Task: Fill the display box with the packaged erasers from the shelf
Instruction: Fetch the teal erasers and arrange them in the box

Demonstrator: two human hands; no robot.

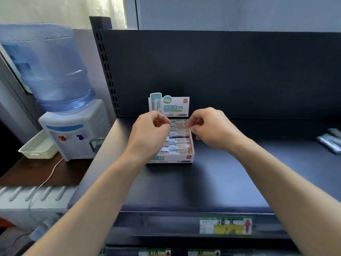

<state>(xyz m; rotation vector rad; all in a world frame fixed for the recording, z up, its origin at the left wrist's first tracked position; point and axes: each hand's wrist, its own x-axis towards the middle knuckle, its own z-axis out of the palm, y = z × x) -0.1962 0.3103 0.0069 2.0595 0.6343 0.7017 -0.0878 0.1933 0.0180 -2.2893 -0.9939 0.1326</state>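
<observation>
Our left hand [149, 131] and right hand [212, 127] each pinch one end of an eraser [178, 125] at the back of the box [173, 160].

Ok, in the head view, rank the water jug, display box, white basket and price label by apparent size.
1. water jug
2. display box
3. white basket and price label look alike; the label is nearer, so unranked.

Both bare forearms are reaching forward and angling toward each other. The left grip [149, 132] and the right grip [210, 128] are hanging close together, backs facing upward, fingers curled inward, each pinching one end of a packaged eraser [178, 125].
</observation>
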